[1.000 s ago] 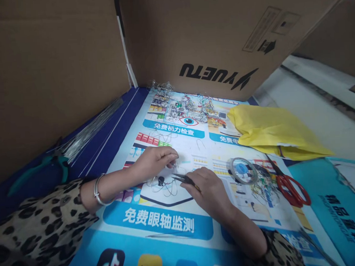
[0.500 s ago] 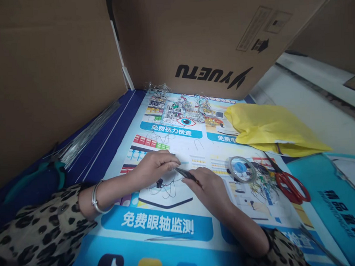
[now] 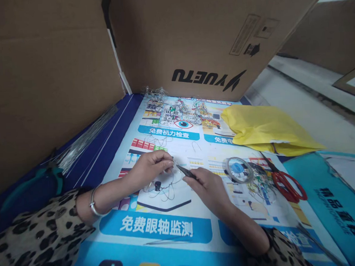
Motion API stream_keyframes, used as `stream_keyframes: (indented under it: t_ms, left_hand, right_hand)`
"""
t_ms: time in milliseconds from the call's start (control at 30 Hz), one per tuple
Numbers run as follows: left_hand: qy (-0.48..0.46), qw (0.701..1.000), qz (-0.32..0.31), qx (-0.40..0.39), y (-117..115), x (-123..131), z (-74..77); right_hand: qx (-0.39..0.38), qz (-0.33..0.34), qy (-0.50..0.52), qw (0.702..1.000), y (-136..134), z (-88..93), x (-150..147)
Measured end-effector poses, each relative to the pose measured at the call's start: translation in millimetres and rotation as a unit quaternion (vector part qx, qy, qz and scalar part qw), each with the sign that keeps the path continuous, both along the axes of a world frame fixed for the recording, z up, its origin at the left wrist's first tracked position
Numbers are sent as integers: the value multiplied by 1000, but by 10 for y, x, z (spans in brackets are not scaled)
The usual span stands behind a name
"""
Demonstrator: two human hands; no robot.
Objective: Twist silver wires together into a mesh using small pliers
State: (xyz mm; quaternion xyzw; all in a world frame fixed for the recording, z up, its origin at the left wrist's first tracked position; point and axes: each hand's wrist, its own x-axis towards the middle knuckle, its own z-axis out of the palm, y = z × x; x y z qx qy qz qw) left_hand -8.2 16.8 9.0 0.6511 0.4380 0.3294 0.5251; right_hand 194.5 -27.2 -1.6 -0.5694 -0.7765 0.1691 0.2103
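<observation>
My left hand (image 3: 153, 168) is closed in a pinch on thin wire (image 3: 169, 192), which hangs in loose curved loops below the fingers, over the printed sheet. My right hand (image 3: 209, 187) is wrapped round dark tweezers (image 3: 186, 171), their narrow tips pointing up and left to the fingertips of my left hand. A small gap shows between the tips and those fingers. The handle end of the tweezers is hidden in my right palm.
Cardboard walls (image 3: 190, 37) stand behind and left. Wire tangles (image 3: 194, 110) lie at the back, straight wires (image 3: 85, 134) and teal-handled pliers (image 3: 34, 188) at left. On the right are a tape roll (image 3: 239, 170), red-handled scissors (image 3: 289, 186), a yellow bag (image 3: 263, 124) and a teal bag (image 3: 320, 197).
The tweezers' tips have drawn slightly away from my left fingers, and the wire loops below have shifted. The whole view has moved a little.
</observation>
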Motion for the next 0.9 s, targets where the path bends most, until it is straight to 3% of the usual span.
stream_keyframes:
  t_ms: [433,700,900]
  left_hand:
    - [-73,995,9,-69,0,31,-14]
    - [-30,999,14,4,-3,22,-54]
    - [-41,999,-9,-2,-23,48,-49]
  right_hand:
    - [-16,-7,51,999,-7,-6,-11]
    - [-10,-3,48,999,4,8,-16]
    - [-17,-6,35,999,1,1,-9]
